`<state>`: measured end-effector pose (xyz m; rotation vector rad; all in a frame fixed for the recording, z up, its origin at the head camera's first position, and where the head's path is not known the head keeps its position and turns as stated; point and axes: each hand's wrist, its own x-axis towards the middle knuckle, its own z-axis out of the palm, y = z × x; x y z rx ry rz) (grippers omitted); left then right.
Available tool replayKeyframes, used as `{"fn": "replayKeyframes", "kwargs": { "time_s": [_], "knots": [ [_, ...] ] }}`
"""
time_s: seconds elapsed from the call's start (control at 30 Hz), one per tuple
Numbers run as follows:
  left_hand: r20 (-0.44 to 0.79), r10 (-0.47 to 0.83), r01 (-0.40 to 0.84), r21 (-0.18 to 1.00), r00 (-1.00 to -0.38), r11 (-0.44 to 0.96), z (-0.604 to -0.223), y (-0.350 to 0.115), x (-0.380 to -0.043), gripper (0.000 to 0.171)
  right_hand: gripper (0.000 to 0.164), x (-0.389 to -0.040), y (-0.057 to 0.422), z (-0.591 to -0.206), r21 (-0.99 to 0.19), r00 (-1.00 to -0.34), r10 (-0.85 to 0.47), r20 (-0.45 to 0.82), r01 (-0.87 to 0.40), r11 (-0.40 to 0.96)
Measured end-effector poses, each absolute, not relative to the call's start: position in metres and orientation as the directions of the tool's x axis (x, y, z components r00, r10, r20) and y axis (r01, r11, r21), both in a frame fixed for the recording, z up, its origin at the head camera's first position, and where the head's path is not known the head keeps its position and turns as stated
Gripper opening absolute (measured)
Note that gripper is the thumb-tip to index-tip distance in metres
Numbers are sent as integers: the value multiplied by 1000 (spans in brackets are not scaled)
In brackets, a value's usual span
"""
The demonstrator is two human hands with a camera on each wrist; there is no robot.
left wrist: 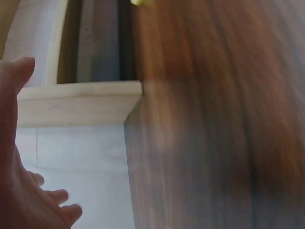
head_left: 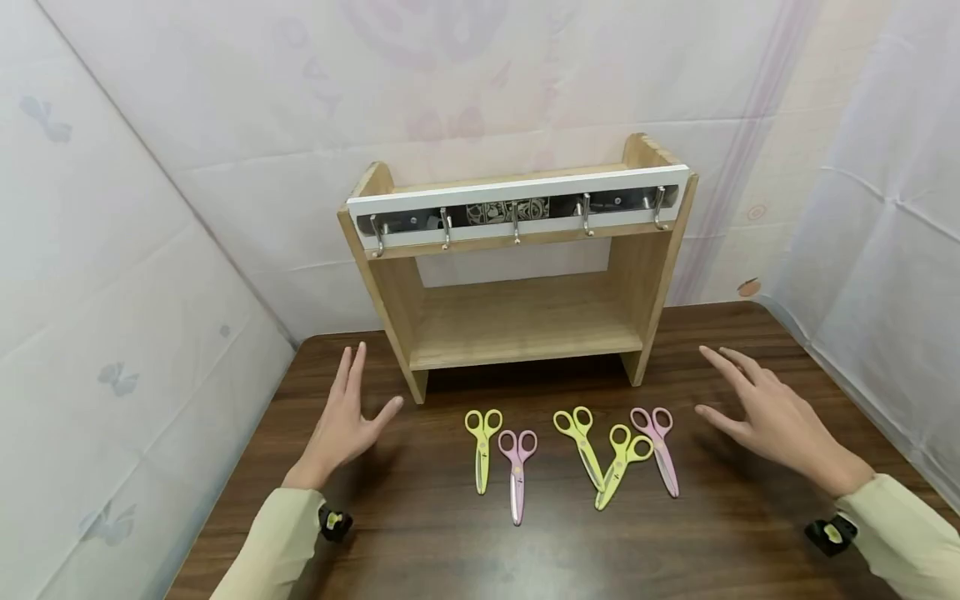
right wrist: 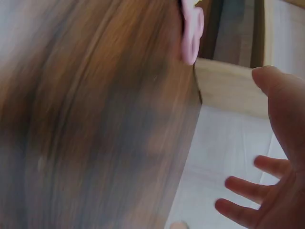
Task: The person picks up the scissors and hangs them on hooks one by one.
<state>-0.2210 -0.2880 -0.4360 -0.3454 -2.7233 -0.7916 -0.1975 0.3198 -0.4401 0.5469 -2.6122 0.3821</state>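
Note:
My left hand (head_left: pixel 345 425) hovers over the table's left side with fingers extended, thumb apart, holding nothing. On the other side my right hand (head_left: pixel 780 421) is spread in the same way, also holding nothing. Between them on the table lie several scissors, handles toward the shelf: a yellow pair (head_left: pixel 482 454) nearest the left hand, a pink pair (head_left: pixel 517 475) beside it, a yellow pair (head_left: pixel 581 446) whose tip meets another yellow pair (head_left: pixel 621 468), and a pink pair (head_left: pixel 660 454) nearest the right hand. The right wrist view shows a pink scissors handle (right wrist: pixel 192 36).
A wooden shelf (head_left: pixel 525 321) stands at the back of the dark wooden table (head_left: pixel 420 550). Across its upper front runs a white-framed rail (head_left: pixel 517 185) with several metal hooks (head_left: pixel 515 221). Pale patterned cloth (head_left: pixel 225 150) hangs behind and at both sides.

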Motion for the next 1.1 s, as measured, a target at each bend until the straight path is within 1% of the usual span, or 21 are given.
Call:
{"fn": "replayKeyframes", "kwargs": {
  "time_s": [0.1, 0.2, 0.33, 0.43, 0.6, 0.73, 0.87, 0.97, 1.1],
  "knots": [
    [317, 120, 291, 571, -941, 768, -433, -280, -229, 102, 96, -196, 311, -437, -213, -843, -332, 423, -449, 868],
    [320, 105, 291, 615, -942, 733, -430, -274, -237, 100, 93, -195, 304, -435, -239, -862, -350, 368, -451, 860],
    [296, 66, 260, 685, -953, 681, -429, -264, -245, 95, 90, -192, 295, -435, -280, -894, -345, 285, -422, 862],
    [267, 36, 232, 753, -963, 615, -428, -258, -250, 89, 89, -189, 288, -436, -299, -908, -341, 245, -405, 864],
    [245, 33, 228, 833, -969, 503, -427, -249, -256, 85, 88, -180, 277, -441, -333, -923, -332, 193, -380, 863],
    [243, 11, 221, 861, -970, 458, -428, -244, -260, 82, 84, -174, 266, -447, -361, -927, -325, 185, -372, 855],
    [260, -20, 223, 863, -966, 454, -429, -241, -262, 79, 77, -170, 253, -453, -376, -924, -334, 185, -380, 845],
    [275, -4, 242, 851, -961, 465, -431, -239, -264, 76, 75, -166, 246, -457, -384, -928, -332, 168, -371, 845],
    [305, 19, 274, 824, -952, 496, -436, -236, -267, 69, 77, -161, 240, -460, -392, -938, -316, 145, -347, 852]
  ]
}}
